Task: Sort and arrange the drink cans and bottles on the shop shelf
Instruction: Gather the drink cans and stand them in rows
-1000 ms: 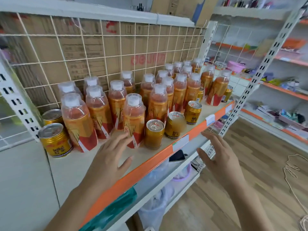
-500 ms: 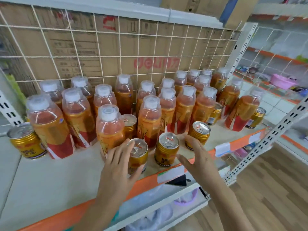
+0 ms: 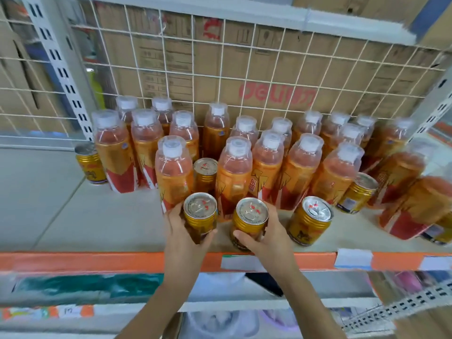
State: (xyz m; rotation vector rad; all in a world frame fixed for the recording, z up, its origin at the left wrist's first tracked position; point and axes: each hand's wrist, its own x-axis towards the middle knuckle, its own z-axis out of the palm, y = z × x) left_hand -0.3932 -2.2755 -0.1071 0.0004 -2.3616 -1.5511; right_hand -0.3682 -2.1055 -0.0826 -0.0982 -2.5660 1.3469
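Gold drink cans are sitting in both hands at the near edge of the shelf [image 3: 97, 216]. The left hand [image 3: 182, 237] is curling its fingers and thumb around the left can [image 3: 200, 211], gripping its side below the rim. The right hand [image 3: 266, 237] is wrapping round the right can [image 3: 250, 218] in the same way, with its thumb lying across the near side. Both cans are standing upright, pull-tab tops facing up, close together but apart. Whether either one is resting on the shelf or being held just above it is not showing clearly.

Just right of the right hand, a third can [image 3: 310, 221] is standing alone on the shelf, apart from the fingers. Just behind the left can, a fourth can [image 3: 205, 172] is sitting wedged between two front bottles. Another can [image 3: 358, 195] is leaning in beside the bottles further right, and a far-left can [image 3: 90, 165] is standing against the leftmost bottle.

Orange bottles [image 3: 234, 172] with white caps are crowding the shelf in several rows, reaching back to the white wire grid [image 3: 220, 69]; those at the far right are blurring out. Cardboard boxes [image 3: 276, 96] are showing through the grid. Along the shelf's near edge an orange strip [image 3: 97, 261] is carrying paper labels [image 3: 353, 259].
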